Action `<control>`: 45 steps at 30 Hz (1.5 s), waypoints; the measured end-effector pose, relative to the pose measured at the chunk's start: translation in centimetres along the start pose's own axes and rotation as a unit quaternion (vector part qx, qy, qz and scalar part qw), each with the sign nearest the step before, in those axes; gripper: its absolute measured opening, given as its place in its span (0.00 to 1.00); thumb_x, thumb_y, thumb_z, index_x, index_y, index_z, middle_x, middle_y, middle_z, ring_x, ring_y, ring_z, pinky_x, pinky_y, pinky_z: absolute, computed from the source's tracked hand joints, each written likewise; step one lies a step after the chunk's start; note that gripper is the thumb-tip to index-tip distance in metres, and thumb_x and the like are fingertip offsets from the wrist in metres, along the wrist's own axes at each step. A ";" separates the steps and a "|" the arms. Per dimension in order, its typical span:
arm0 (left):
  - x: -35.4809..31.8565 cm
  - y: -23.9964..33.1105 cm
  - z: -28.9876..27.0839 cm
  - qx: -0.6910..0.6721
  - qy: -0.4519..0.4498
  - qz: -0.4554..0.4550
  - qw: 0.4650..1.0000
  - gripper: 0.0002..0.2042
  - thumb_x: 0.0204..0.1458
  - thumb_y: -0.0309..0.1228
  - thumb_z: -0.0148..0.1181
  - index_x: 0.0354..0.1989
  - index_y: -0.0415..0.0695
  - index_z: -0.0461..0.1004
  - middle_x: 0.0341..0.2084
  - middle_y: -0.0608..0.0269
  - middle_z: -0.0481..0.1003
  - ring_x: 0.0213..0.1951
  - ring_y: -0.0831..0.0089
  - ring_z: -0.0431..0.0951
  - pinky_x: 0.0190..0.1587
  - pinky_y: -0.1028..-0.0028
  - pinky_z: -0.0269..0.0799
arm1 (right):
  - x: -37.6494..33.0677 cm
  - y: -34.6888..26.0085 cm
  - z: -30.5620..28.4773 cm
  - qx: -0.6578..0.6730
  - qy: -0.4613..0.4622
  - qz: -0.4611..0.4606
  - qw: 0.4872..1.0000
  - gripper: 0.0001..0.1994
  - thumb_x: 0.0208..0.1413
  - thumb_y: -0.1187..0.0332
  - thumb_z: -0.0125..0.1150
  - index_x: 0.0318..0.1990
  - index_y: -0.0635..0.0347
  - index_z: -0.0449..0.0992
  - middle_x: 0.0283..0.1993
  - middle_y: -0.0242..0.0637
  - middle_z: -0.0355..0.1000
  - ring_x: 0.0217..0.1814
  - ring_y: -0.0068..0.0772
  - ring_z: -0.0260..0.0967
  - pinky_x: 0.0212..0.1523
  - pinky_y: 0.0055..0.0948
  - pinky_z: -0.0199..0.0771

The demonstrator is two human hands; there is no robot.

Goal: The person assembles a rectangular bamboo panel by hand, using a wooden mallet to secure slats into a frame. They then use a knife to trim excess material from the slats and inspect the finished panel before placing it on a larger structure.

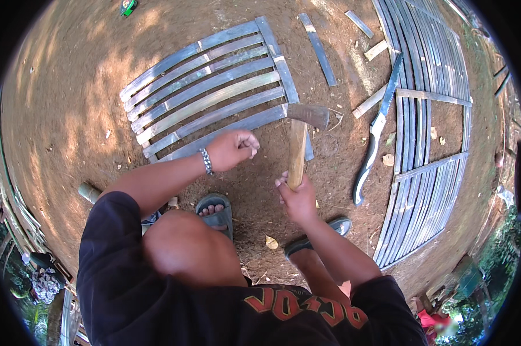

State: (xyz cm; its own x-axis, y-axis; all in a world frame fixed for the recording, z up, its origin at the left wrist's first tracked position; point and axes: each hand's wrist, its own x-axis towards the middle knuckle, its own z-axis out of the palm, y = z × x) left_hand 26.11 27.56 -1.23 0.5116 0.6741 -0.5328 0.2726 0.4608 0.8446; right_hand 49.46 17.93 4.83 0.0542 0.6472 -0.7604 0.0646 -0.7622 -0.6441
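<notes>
Over dirt ground [70, 132], right hand [299, 199] wrapped round hatchet [297, 151] handle's low end.
Blade [312, 116] beyond grip, by slatted panel [278, 60]; left hand [237, 149] half-curled, can't tell if holding anything.

Outdoor dirt yard, used as work spot: bare soil [81, 98] around slatted frame [214, 99], handsaw [377, 126] right of frame, greenery [503, 245] far lower right of it.

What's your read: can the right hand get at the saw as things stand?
Probably not without freeing itself first: the right hand is wrapped around the hatchet. Otherwise the saw lies near, to its right, and nothing large shows between them.
</notes>
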 end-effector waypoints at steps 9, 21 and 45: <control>11.9 6.7 -6.3 0.110 0.218 0.101 0.964 0.06 0.58 0.31 0.62 0.37 0.42 0.79 0.34 0.64 0.81 0.35 0.79 0.79 0.43 0.72 0.76 | -0.7 1.6 -2.6 0.008 0.021 0.032 0.999 0.14 0.59 0.72 0.65 0.49 0.64 0.69 0.34 0.33 0.73 0.24 0.19 0.68 0.24 0.23 0.70; 21.0 4.9 -9.6 0.368 0.378 0.246 0.813 0.09 0.58 0.40 0.61 0.38 0.52 0.84 0.49 0.78 0.81 0.65 0.71 0.68 0.73 0.55 0.43 | -1.2 2.7 -1.1 -0.072 0.019 0.044 0.996 0.16 0.57 0.67 0.67 0.49 0.65 0.72 0.38 0.36 0.77 0.36 0.26 0.74 0.39 0.28 0.74; 20.5 5.4 -9.2 0.394 0.402 0.270 0.781 0.06 0.57 0.38 0.62 0.36 0.52 0.83 0.45 0.76 0.82 0.63 0.70 0.71 0.71 0.52 0.46 | 11.5 -13.3 0.6 -0.297 0.092 -0.286 0.906 0.23 0.65 0.68 0.51 0.67 0.58 0.57 0.41 0.65 0.75 0.40 0.71 0.74 0.39 0.59 0.72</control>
State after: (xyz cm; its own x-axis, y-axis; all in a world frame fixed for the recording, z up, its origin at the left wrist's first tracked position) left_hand 30.59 49.22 -8.05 0.1335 0.9384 0.3188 0.7733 -0.2998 0.5587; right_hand 48.64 35.52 4.61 0.0036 0.9673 -0.2535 0.6565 -0.1935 -0.7291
